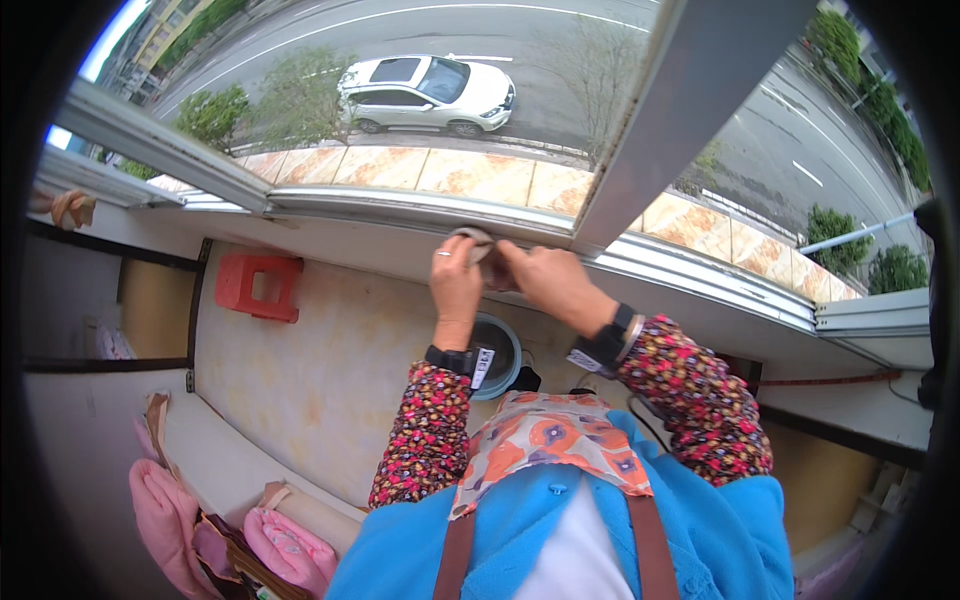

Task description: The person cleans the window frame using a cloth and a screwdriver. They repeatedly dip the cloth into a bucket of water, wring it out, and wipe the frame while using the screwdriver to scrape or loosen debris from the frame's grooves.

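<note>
Both my hands are together at the inner edge of the window sill (350, 228), just below the sliding-window frame. A greyish cloth (474, 237), bunched small, shows above the fingertips of my left hand (457, 275), which is closed on it and wears a ring. My right hand (552, 284) comes in from the right, its fingers bent and closed around the darker lower part of the same cloth. Part of the cloth is hidden behind the fingers. Beneath my hands, on the floor, stands a light-blue basin (512, 352) with dark contents, partly covered by my left wrist.
An upright grey window post (665, 120) rises right of my hands, with open tracks (715, 270) beside it. A red plastic stool (226, 285) stands on the floor at left. Pink bedding (165, 510) lies lower left. Outside are a tiled ledge (480, 175) and a white car (425, 95).
</note>
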`<state>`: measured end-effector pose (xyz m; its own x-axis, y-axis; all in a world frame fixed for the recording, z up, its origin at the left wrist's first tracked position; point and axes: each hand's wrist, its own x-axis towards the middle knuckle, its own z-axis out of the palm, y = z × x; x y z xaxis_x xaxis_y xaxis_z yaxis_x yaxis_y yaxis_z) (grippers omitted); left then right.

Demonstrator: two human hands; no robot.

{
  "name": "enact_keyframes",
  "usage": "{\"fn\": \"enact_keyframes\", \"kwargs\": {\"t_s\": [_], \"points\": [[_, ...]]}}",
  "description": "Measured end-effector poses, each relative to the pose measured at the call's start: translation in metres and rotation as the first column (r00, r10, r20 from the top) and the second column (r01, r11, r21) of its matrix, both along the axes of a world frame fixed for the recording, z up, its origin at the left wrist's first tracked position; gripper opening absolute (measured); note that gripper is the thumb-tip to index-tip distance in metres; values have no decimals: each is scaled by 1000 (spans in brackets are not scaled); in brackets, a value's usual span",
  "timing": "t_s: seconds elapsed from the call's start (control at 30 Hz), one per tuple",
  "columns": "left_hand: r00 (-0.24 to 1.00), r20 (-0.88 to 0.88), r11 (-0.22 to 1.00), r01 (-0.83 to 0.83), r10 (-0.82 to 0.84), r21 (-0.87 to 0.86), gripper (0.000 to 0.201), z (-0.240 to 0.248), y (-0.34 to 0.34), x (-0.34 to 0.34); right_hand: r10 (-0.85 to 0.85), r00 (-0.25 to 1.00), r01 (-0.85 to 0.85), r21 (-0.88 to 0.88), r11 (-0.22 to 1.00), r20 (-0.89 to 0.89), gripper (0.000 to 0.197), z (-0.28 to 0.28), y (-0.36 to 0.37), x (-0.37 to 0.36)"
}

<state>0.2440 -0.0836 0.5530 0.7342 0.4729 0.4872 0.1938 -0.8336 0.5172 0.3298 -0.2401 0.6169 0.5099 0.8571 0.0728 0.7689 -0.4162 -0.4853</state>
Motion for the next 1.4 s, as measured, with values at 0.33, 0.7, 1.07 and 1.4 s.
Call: {"fn": "enact_keyframes", "kwargs": {"t_s": [0.33, 0.7, 1.07, 1.4], "points": [[991, -22, 980, 124, -129, -157, 23, 4, -50, 17, -34, 998, 36, -38, 999, 47, 39, 0, -44, 11], [948, 90, 896, 319, -306, -309, 20, 4, -264, 60, 77, 992, -47, -266, 963, 103, 24, 37, -268, 90], [996, 8, -101, 17, 90, -995, 27, 28, -279, 1, -79, 553, 170, 20, 985, -829, 36, 17, -393, 135], [812, 108, 61, 174, -573, -983, 37, 109, -281, 16, 338, 123, 98, 350, 932, -933, 34, -13, -300, 97]]}}
